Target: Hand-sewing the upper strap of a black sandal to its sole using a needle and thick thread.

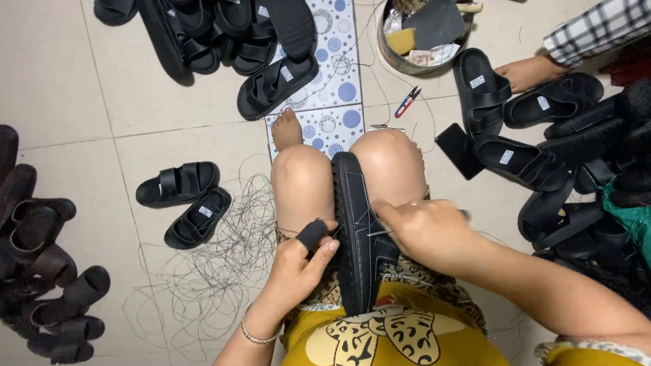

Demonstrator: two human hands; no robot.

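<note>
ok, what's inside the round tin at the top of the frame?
The round tin holds a yellow block, a dark grey sheet, some folded paper and a shiny wrapper. The sheet covers most of the inside, so the bottom is hidden.

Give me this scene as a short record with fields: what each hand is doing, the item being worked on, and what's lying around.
Item in work: black sandal held on edge between the knees, white stitching along its side
Left hand: steadies the sandal, black guard on the thumb
Right hand: pinches a needle at the sandal's side
Floor, left: pair of sandals, loose black thread
Floor, ahead: thread snips, round tin
Nearby: another person's hand by a sandal
</note>
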